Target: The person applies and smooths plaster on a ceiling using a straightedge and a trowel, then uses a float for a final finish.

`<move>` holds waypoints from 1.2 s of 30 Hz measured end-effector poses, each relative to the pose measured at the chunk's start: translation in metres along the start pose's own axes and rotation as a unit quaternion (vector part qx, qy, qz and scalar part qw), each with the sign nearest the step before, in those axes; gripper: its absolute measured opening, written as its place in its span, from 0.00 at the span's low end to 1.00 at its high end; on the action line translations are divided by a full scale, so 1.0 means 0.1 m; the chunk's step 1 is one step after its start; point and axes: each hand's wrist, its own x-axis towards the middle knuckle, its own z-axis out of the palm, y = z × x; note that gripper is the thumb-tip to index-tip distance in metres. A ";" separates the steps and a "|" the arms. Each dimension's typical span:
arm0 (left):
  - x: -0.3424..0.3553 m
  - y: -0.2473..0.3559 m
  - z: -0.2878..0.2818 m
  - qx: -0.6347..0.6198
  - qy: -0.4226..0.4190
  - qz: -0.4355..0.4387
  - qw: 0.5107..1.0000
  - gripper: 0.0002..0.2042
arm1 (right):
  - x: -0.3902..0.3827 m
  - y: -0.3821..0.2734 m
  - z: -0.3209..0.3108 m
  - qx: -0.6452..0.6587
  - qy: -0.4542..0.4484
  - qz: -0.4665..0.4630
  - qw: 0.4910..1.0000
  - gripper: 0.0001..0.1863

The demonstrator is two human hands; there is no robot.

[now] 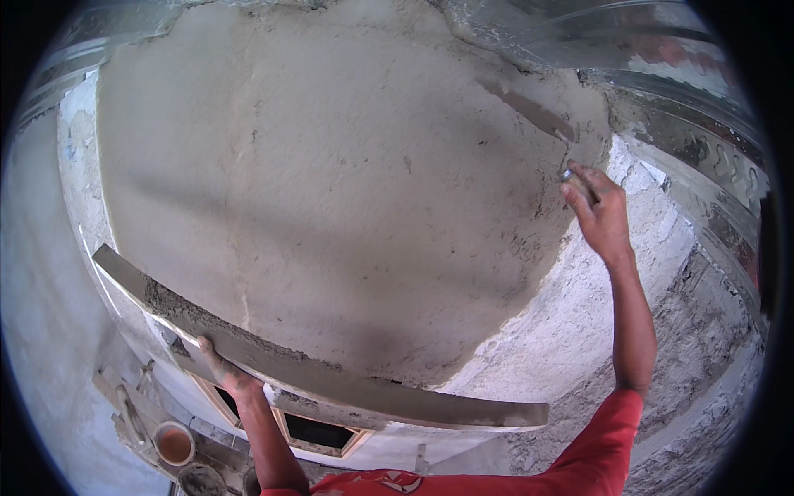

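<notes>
Against the plaster, the trowel (529, 112) points up-left.

The broad grey plaster coat on the wall (331, 182) looks damp, matt and gritty, with fine cracks. The long flat straightedge (331, 376) is crusted with rough wet mortar, so I can't really tell if it's wood or metal underneath. The thin steel trowel blade (529, 112) looks dull and smeared. The bare whitish wall patch (571, 306) is chalky and coarse. The red sleeve (604, 450) is soft cloth.
</notes>
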 end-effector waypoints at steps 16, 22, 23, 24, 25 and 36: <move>-0.04 -0.12 -0.09 -0.019 -0.039 -0.003 0.999 0.31 | 0.52 0.67 -0.13 0.330 -0.152 0.262 0.894 0.20; -0.15 -0.07 0.01 -0.008 -0.017 0.023 1.000 0.30 | 0.48 0.89 -0.17 0.354 -0.142 0.258 0.888 0.19; -0.18 -0.05 0.05 -0.012 -0.012 0.028 0.999 0.30 | 0.45 0.98 -0.15 0.364 -0.138 0.258 0.884 0.19; -0.18 -0.05 0.01 -0.005 -0.013 0.025 1.000 0.30 | 0.42 1.03 -0.17 0.373 -0.134 0.260 0.880 0.18; -0.15 -0.04 -0.05 0.001 -0.015 0.022 1.000 0.30 | 0.40 1.06 -0.20 0.370 -0.128 0.263 0.882 0.18; -0.21 0.02 0.04 0.027 0.004 0.033 0.999 0.30 | -0.11 0.65 -0.24 0.228 -0.113 0.179 0.950 0.24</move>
